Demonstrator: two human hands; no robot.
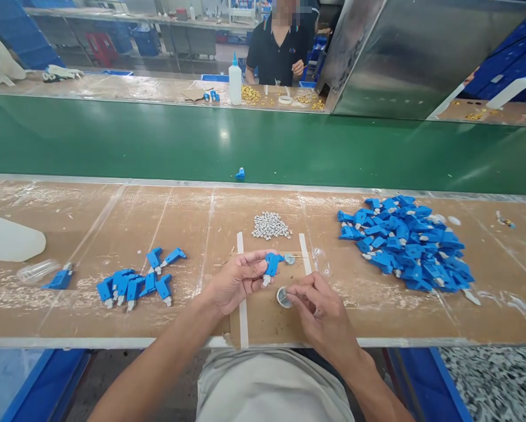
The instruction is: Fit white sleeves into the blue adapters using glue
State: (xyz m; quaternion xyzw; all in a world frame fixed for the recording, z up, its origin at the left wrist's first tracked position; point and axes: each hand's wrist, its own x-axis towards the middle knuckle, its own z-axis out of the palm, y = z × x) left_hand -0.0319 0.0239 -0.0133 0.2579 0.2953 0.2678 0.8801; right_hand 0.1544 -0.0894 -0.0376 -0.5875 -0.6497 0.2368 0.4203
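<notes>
My left hand (240, 278) is closed round a small blue plastic piece (272, 265) with a white tip pointing down. Beside it, the fingers of my right hand (318, 302) are pinched together at the rim of a small round metal dish (282, 297). Whether they grip the dish or some tiny thing at it is hidden. Both hands are over a brown board (267, 325) edged by strips of white tape. Just beyond them lies a small greyish lump (289, 259) with a thin stick. Farther off is a heap of small grey pellets (270, 225).
A large pile of blue pieces (412, 243) lies to the right, several more (133, 285) to the left. A white bottle (10, 237) lies at far left. Beyond runs a green conveyor belt (157, 140) carrying one blue piece (240, 173). A person (278, 55) sits across.
</notes>
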